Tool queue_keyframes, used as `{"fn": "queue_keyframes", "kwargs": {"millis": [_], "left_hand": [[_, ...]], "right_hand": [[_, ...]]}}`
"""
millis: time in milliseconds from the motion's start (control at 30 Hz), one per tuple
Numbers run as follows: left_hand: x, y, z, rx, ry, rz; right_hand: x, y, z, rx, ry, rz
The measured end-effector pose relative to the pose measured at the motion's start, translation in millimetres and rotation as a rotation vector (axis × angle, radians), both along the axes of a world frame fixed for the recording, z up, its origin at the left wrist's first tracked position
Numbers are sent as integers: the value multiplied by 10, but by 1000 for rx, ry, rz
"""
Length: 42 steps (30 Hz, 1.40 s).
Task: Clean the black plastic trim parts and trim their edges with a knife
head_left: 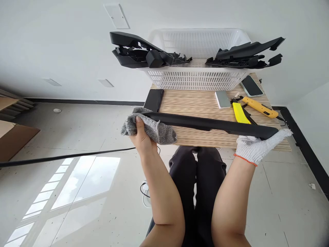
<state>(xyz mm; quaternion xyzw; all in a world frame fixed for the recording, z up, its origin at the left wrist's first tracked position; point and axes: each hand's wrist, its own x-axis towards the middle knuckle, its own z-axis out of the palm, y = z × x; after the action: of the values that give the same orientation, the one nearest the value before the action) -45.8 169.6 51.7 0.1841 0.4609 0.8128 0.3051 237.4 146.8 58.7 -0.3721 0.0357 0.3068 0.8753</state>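
A long black plastic trim piece [205, 124] spans the space between my hands, above the near part of the table. My left hand [141, 134], bare, is closed on a grey cloth [164, 133] that is bunched around the trim's left end. In a white knit glove with an orange cuff, my right hand [253, 147] supports the right end from below, its thumb stretched out to the right. The fingers of that hand are partly hidden under the piece.
Behind the table [190, 101] side stands a white plastic basket [195, 79] with black plastic parts [154, 56] jutting over its rim. Two phones [153, 99], a small grey-white block [222, 99], a yellow-handled brush-like item [241, 112] and a yellow corded tool [260, 107] lie on the tabletop.
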Motion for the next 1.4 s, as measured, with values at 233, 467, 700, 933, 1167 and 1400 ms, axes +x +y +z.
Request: {"fn": "queue_keyframes", "kwargs": {"millis": [233,467,700,933,1167,1400], "left_hand": [[35,-23,26,-71,-73,-47],[26,-13,42,-109,-168,50],[61,19,33,-52,-120,33],[25,3,35,-142,-137,-3],[26,20,17,-40,-84,44],[45,25,38,-20,-43,188]], "right_hand": [[-25,-21,87,-18,89,33],[-40,-42,109,7,91,58],[-50,-28,119,-43,86,63],[-34,-12,71,-48,61,65],[-1,-3,1,-47,14,88],[-30,-5,54,-45,21,89]]}}
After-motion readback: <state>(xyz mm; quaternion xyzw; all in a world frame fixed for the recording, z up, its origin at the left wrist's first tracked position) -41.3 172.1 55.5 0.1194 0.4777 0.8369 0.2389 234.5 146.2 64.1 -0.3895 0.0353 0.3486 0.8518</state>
